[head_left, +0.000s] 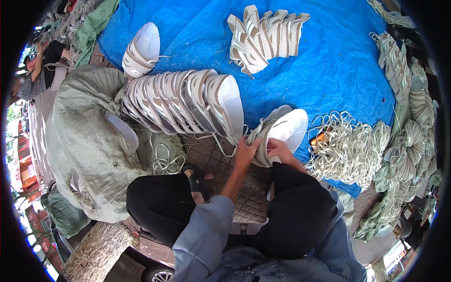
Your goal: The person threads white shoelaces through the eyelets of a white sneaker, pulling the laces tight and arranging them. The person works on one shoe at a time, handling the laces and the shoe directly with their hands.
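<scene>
My left hand [246, 151] and my right hand [280, 150] both grip a white shoe sole wrapped with pale straps [282, 131], held just in front of my knees. The left fingers press on the strap bundle at its near end; the right hand clasps its underside. Immediately to the left lies a long overlapping row of similar strapped soles [183, 101]. A heap of loose pale cord loops [347, 148] lies just right of my right hand.
A blue tarp [329, 56] covers the ground ahead, bearing a second stack of soles [263, 37] and a single sole [141, 49]. A big grey-green sack [84, 141] sits at left. More strap bundles [408, 103] line the right edge. Another person [40, 70] sits far left.
</scene>
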A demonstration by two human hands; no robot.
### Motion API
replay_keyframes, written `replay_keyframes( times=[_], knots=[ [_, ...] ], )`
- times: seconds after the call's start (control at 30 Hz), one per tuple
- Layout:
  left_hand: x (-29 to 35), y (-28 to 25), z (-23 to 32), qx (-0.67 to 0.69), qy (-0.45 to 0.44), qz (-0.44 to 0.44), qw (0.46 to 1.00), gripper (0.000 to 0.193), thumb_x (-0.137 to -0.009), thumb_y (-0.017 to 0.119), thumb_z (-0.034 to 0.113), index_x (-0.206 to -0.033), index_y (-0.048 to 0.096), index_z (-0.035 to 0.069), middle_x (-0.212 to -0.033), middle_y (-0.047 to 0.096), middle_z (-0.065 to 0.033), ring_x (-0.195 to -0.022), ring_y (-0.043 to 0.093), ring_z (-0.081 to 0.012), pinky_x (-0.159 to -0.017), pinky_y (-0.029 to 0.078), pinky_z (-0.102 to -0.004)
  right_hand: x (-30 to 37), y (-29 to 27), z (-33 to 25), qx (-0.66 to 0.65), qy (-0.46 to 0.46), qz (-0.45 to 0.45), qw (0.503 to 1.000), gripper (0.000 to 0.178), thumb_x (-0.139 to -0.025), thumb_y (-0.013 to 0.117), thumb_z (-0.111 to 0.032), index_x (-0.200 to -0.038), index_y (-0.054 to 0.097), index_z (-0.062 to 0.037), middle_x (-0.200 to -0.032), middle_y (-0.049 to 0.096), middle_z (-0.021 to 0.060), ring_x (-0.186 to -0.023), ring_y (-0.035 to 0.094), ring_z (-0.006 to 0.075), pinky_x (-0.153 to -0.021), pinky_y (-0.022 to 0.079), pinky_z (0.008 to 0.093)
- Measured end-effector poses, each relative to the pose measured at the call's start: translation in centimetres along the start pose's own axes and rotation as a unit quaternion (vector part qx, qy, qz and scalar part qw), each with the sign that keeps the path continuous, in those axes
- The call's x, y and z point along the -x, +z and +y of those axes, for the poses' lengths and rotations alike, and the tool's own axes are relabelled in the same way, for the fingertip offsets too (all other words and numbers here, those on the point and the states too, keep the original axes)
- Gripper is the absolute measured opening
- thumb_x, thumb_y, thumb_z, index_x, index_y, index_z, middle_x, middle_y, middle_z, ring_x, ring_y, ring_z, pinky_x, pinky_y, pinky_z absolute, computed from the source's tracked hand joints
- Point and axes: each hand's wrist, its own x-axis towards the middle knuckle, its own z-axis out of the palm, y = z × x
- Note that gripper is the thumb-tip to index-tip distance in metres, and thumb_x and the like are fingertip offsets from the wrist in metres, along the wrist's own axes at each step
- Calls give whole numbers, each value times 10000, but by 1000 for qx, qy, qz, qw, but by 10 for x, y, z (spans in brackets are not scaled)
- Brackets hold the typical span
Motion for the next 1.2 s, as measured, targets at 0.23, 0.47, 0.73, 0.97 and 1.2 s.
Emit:
replay_keyframes(
  times=[0.23,0.47,0.73,0.97,1.2],
  knots=[
    [38,5,-1,161,-120,-90,976,545,-768,574,443,-1070,511,-6,-813,556,-47,-660,521,-131,-507,415,-264,23,23,-16,103,60,80,990,723,-564,672,-24,-1235,403,-15,-1070,547,88,-983,516,167,-845,409,293],
    [76,-15,108,224,98,-56,968,516,-764,631,248,-1156,429,-20,-1030,517,-114,-910,518,-153,-748,440,-275,34,36,-102,65,-75,101,990,645,-470,685,41,-1092,526,-24,-963,600,64,-874,563,176,-787,445,284],
    [69,-107,251,51,305,8,951,491,-728,621,253,-1092,446,-26,-1003,523,-159,-920,524,-220,-793,424,-329,8,117,-264,202,-217,161,941,401,-558,661,-24,-956,613,-7,-812,636,67,-731,599,161,-675,475,290],
    [10,-231,285,110,270,28,956,556,-776,578,358,-1207,367,77,-1100,446,-120,-1013,455,-225,-691,468,-351,-129,190,-319,340,-284,187,877,278,-572,681,-84,-838,648,-8,-730,640,130,-671,610,215,-653,465,307],
    [-143,-285,263,103,273,58,955,515,-791,553,339,-1204,405,69,-1085,486,-112,-995,473,-201,-771,421,-350,-300,174,-284,300,-282,211,887,286,-587,682,-86,-862,648,-15,-736,643,119,-663,606,194,-654,465,302]
  ],
)
